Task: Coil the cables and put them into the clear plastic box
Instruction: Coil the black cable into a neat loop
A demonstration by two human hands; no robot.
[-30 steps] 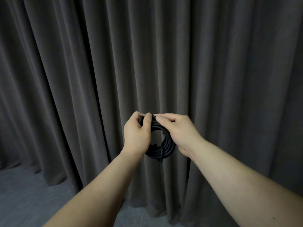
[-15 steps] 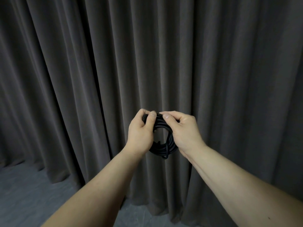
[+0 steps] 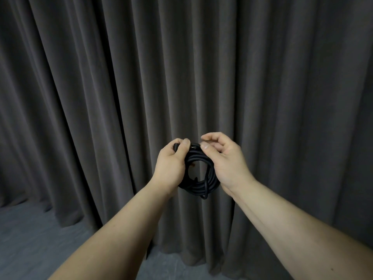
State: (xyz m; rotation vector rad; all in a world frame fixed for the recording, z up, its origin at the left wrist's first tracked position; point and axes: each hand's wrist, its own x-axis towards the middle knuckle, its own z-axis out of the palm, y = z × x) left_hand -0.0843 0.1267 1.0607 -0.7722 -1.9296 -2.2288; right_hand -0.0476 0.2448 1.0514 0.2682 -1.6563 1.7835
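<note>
A black cable [image 3: 198, 183] wound into a tight round coil hangs in the air between my hands, in front of the curtain. My left hand [image 3: 171, 164] grips the coil's left side, its thumb pressed on the top near a plug end. My right hand [image 3: 226, 158] holds the coil's right side, with thumb and forefinger curled over the top strand. A short loop of cable sticks out below the coil. The clear plastic box is not in view.
A dark grey pleated curtain [image 3: 201, 67] fills the whole background. Grey carpet floor [image 3: 30, 239] shows at the lower left and bottom middle.
My hands have stayed together on the coil. The right forefinger has lifted off the top of the coil and the thumb now sits on the strand beside the left thumb.
</note>
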